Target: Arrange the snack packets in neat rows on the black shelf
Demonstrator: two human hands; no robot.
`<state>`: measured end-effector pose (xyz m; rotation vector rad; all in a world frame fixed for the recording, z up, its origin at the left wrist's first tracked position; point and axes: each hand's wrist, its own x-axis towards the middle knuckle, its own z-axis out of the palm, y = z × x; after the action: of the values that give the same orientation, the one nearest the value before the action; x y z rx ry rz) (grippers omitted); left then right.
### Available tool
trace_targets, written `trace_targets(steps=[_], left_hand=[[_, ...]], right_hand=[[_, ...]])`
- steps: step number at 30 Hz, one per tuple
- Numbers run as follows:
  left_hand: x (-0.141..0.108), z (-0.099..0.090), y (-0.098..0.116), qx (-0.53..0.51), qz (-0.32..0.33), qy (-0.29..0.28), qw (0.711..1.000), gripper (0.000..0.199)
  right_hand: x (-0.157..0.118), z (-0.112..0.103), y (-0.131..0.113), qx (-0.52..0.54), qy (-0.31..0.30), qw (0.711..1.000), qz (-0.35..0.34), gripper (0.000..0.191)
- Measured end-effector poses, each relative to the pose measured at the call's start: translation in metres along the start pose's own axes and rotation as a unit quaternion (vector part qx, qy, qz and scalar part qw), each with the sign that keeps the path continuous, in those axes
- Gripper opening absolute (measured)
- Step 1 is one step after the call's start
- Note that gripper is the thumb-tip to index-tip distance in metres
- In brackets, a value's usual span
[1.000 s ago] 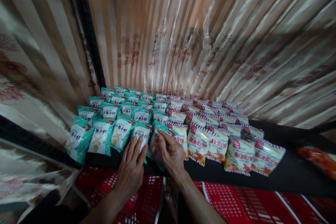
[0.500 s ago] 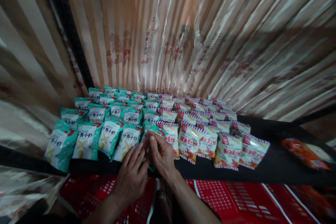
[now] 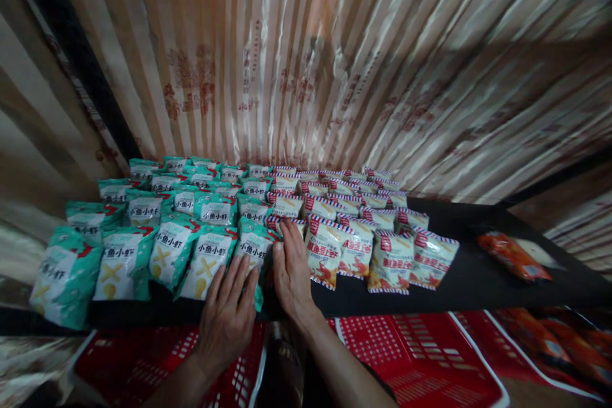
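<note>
Teal-and-white snack bags (image 3: 210, 258) stand in rows on the left part of a black shelf (image 3: 329, 307). To their right are rows of cream snack bags (image 3: 389, 258) with striped edges. My left hand (image 3: 228, 306) lies with its fingers stretched out against the lower front of a teal snack bag (image 3: 255, 242) in the front row. My right hand (image 3: 292, 271) is upright and flat, fingers extended, between that bag and the cream ones; it covers most of a front cream bag. Neither hand is wrapped around anything.
Red plastic baskets (image 3: 406, 357) sit below the shelf's front edge, with orange packets (image 3: 535, 338) in the one at right. An orange packet (image 3: 514, 255) lies on the shelf's right part. Striped, printed sheeting (image 3: 268, 76) hangs behind, beside a dark post (image 3: 90, 76).
My hands have moved apart, uncovering more of the teal bag between them. My right hand has straightened and shifted over the cream bag. The view has turned slightly right.
</note>
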<state>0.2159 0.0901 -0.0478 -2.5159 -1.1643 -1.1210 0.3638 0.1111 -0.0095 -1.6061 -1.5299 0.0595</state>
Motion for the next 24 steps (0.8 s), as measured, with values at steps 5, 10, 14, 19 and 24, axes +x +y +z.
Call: trace_targets(steps=[5, 10, 14, 19, 24], left_hand=[[0.0, 0.007, 0.01, -0.01, -0.002, 0.028, 1.0, 0.041], [0.001, 0.019, 0.022, -0.048, 0.025, 0.032, 0.998, 0.026], [0.002, 0.024, 0.025, -0.028, 0.023, 0.003, 0.999, 0.029], [0.003, 0.024, 0.029, -0.004, -0.005, -0.023, 1.0, 0.028], [0.004, 0.024, 0.034, 0.004, -0.038, -0.01, 0.999, 0.039]], right_hand=[[-0.006, 0.001, 0.007, 0.025, -0.015, 1.0, 0.003, 0.044], [-0.01, -0.006, 0.007, 0.032, -0.033, 0.999, -0.013, 0.046], [-0.009, -0.018, -0.002, 0.022, -0.041, 0.998, -0.038, 0.048], [0.003, -0.043, 0.006, -0.02, 0.098, 0.995, -0.016, 0.045], [0.01, -0.052, 0.032, -0.054, 0.154, 0.986, 0.047, 0.043]])
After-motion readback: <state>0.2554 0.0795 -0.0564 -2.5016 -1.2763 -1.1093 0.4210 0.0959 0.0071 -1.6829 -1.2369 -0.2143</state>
